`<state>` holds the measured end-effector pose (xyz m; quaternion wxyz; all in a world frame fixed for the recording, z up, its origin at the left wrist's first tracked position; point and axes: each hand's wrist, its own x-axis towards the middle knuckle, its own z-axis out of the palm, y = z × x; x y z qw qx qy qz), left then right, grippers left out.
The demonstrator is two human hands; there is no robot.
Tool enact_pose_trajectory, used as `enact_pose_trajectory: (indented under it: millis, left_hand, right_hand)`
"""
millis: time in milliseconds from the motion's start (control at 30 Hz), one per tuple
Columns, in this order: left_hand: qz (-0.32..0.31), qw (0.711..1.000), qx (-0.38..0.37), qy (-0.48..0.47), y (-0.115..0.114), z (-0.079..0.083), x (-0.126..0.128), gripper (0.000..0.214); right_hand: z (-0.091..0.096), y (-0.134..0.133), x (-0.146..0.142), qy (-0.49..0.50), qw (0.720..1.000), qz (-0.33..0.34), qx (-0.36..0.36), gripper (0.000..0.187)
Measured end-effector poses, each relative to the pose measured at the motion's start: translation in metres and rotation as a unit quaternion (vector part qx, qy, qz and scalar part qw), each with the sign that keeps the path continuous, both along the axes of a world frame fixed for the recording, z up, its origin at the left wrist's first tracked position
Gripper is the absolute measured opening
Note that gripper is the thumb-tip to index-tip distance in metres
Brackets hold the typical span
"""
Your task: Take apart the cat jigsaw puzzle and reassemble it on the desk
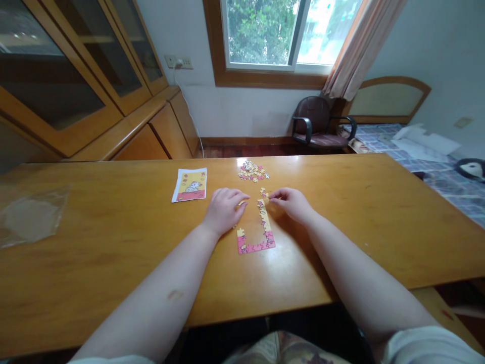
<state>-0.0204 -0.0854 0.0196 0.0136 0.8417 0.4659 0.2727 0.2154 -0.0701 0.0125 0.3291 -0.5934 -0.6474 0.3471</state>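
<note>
A partly joined jigsaw puzzle (256,247) lies on the table, with a pink bottom edge, a yellow-and-pink right side and a short left corner. My right hand (291,202) is closed in a pinch at a yellow puzzle piece (267,195), just above the top of the right side. Several small joined pieces (262,191) lie beside those fingertips. To the left of the puzzle, my left hand (225,208) has its thumb and fingers curled together around a small yellow piece (241,203), partly hidden by the fingers. Another bit of yellow shows below that hand.
A heap of loose puzzle pieces (252,171) lies near the table's far edge. The printed reference picture (190,185) is left of it. A clear plastic bag (32,217) rests at far left on the wooden table (125,242). An office chair (316,121) stands beyond the table.
</note>
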Motion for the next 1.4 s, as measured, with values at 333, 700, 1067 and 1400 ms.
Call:
enact_pose_trajectory:
  millis: [333,700,1067,1400]
  left_hand:
    - [0.01,1.0,-0.001,0.026,0.023,-0.007,0.027,0.026]
    - [0.009,1.0,0.006,0.013,0.025,-0.017,0.026,0.014]
    - [0.035,0.999,-0.023,0.019,0.022,-0.013,0.028,0.016]
    - [0.041,0.999,-0.024,0.012,0.021,-0.01,0.029,0.012]
  right_hand:
    - [-0.029,0.041,-0.021,0.231,0.971,0.065,-0.017,0.029]
    - [-0.027,0.043,-0.02,0.227,0.966,0.104,-0.067,0.034]
    - [-0.026,0.042,-0.026,0.247,0.965,0.051,-0.076,0.039]
    - [-0.028,0.044,-0.026,0.269,0.96,0.036,-0.064,0.039]
